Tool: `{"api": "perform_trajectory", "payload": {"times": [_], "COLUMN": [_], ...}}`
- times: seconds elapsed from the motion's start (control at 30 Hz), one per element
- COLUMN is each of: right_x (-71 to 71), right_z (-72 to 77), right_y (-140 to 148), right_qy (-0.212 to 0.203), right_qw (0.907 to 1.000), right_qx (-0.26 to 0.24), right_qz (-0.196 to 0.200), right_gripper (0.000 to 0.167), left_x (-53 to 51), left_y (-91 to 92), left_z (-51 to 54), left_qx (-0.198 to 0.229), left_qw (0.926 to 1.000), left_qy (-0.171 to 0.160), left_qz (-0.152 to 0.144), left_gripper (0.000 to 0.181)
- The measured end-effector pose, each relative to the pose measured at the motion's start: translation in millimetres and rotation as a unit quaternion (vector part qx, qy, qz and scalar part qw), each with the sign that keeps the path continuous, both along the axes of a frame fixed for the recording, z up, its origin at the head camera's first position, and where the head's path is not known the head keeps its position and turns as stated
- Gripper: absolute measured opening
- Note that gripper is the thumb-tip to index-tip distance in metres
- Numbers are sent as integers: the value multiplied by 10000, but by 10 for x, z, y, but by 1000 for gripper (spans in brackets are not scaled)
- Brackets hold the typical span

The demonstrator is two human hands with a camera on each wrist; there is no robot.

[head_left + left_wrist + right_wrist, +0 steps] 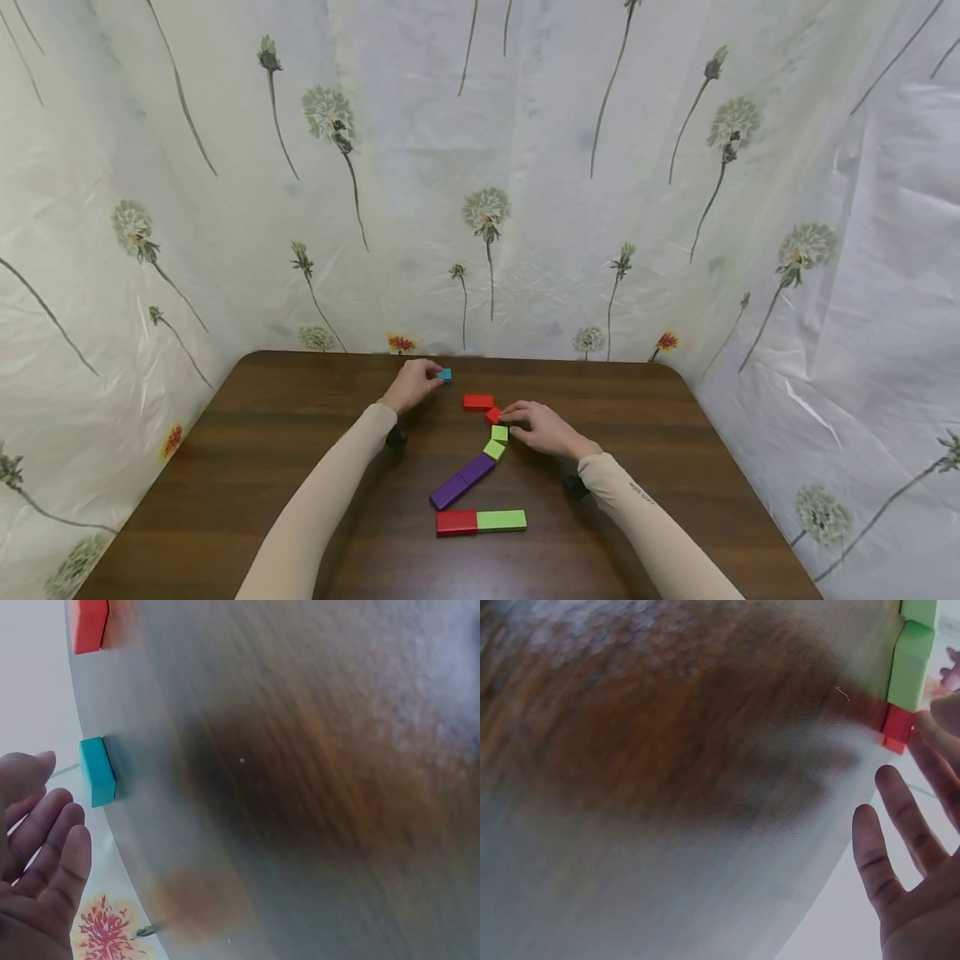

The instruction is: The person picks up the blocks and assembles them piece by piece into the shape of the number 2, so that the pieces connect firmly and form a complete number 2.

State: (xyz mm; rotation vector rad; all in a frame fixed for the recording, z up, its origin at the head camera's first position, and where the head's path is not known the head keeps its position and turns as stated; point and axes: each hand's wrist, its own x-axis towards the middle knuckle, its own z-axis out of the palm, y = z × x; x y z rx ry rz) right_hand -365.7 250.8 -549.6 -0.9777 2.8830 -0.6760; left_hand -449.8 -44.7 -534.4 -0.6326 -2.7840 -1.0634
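Near the table's far edge, my left hand (pixel 414 384) is beside a small blue block (pixel 446 375). The left wrist view shows its thumb and fingers apart, with the blue block (pixel 97 772) just past the fingertips. My right hand (pixel 546 427) has its fingertips at a small red cube (pixel 492 416), which sits at a slant. In the right wrist view its fingers (pixel 904 817) are spread, and one reaches the red cube (pixel 898 725). A red rectangular block (pixel 478 402) lies just beyond that cube. Two light green cubes (pixel 499 433) follow on the near side.
Purple blocks (pixel 462 481) continue the curved row toward me. Nearest me, a dark red block (pixel 456 523) and a long green block (pixel 501 521) lie end to end. The brown wooden table (pixel 637 400) meets a flower-patterned curtain (pixel 540 250) behind.
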Motion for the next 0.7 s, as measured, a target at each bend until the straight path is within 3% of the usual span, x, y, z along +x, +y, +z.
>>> {"api": "perform_trajectory", "payload": {"times": [0.43, 0.7], "right_x": [16, 25], "right_z": [8, 21], "right_y": [11, 12], "right_qy": [-40, -54], "right_qw": [10000, 10000], "right_qx": [16, 37], "right_qz": [5, 64], "right_gripper": [32, 32], "left_x": [-20, -26], "left_y": [1, 36], "left_z": [-36, -51], "left_qx": [-278, -696], "left_qw": [9990, 9967], "left_qy": [-132, -280], "left_qz": [320, 312], "left_gripper": [29, 40]}}
